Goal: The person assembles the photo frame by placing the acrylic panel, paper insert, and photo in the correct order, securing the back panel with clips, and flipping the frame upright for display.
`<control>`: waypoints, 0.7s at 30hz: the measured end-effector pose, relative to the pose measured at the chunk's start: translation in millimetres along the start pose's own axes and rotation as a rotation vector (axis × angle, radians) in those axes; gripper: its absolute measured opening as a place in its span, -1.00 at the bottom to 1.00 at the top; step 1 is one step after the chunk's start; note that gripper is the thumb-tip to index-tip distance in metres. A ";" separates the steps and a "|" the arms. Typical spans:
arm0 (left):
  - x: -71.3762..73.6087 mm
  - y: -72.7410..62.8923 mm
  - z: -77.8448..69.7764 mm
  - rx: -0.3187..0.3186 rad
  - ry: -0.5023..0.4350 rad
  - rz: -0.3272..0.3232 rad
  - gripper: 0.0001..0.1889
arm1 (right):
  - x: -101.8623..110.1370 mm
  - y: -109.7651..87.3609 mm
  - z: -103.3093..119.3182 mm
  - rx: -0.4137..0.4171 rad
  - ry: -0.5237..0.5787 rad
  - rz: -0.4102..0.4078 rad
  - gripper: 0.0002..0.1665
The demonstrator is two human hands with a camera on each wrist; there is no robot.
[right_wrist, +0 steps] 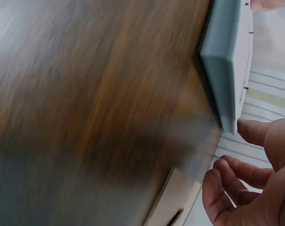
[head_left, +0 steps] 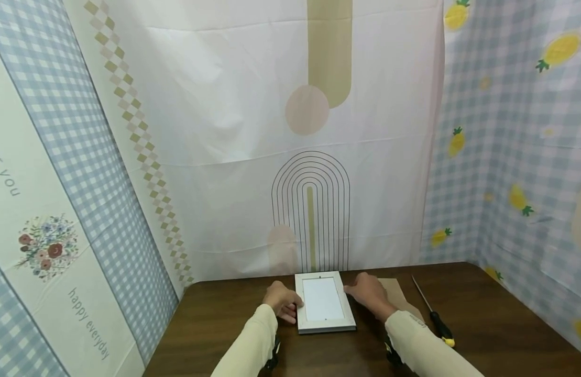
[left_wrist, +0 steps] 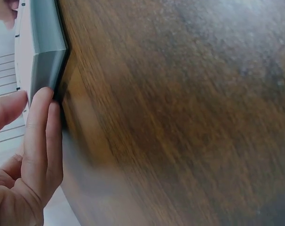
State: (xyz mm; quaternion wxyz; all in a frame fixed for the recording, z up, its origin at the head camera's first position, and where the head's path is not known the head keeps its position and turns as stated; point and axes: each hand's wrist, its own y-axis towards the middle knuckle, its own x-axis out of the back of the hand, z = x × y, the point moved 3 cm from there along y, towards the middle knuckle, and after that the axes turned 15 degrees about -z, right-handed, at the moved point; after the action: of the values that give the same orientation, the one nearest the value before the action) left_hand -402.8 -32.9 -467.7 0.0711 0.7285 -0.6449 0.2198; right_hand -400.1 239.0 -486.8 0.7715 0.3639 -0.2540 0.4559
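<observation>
A white picture frame (head_left: 325, 325) lies flat on the brown table, with a plain white panel (head_left: 322, 298) inside its border. Small dark tabs show along the inner edge. My left hand (head_left: 282, 301) pinches the frame's left side, its thumb at the top edge and straight fingers (left_wrist: 36, 127) against the grey outer wall. On the opposite side, my right hand (head_left: 369, 293) has its thumb (right_wrist: 253, 132) at the frame's far right corner. The other right fingers are loosely bent below, apart from the frame.
A thin brown board (head_left: 391, 288) lies beside my right forearm, partly hidden by it. Farther right is a screwdriver (head_left: 438, 322) with a black and yellow handle. A patterned cloth (head_left: 238, 209) hangs behind the table's back edge, with checked cloth (head_left: 474, 157) on the right.
</observation>
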 end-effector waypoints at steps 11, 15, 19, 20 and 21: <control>-4.1 4.8 1.4 -0.013 0.007 -0.009 -0.75 | 18.9 4.5 -11.5 0.031 -0.177 -0.028 -0.56; -5.3 7.4 1.4 -0.006 -0.001 -0.019 -0.72 | 25.6 4.7 -12.2 0.036 -0.201 -0.029 -0.61; -6.6 10.2 0.2 0.003 -0.009 -0.041 -0.72 | 31.3 6.9 -15.4 -0.014 -0.235 -0.014 -0.48; -7.6 11.3 0.4 0.007 -0.006 -0.049 -0.74 | 33.1 7.7 -16.7 -0.034 -0.242 -0.004 -0.42; -8.0 11.9 0.1 0.008 -0.005 -0.052 -0.74 | 34.7 8.2 -18.0 -0.053 -0.252 0.008 -0.38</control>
State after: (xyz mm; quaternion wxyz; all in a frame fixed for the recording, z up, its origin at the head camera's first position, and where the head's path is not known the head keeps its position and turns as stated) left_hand -414.9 -27.5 -473.2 0.0723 0.7460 -0.6249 0.2186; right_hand -390.6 273.9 -469.9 0.7411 0.3967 -0.3622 0.4027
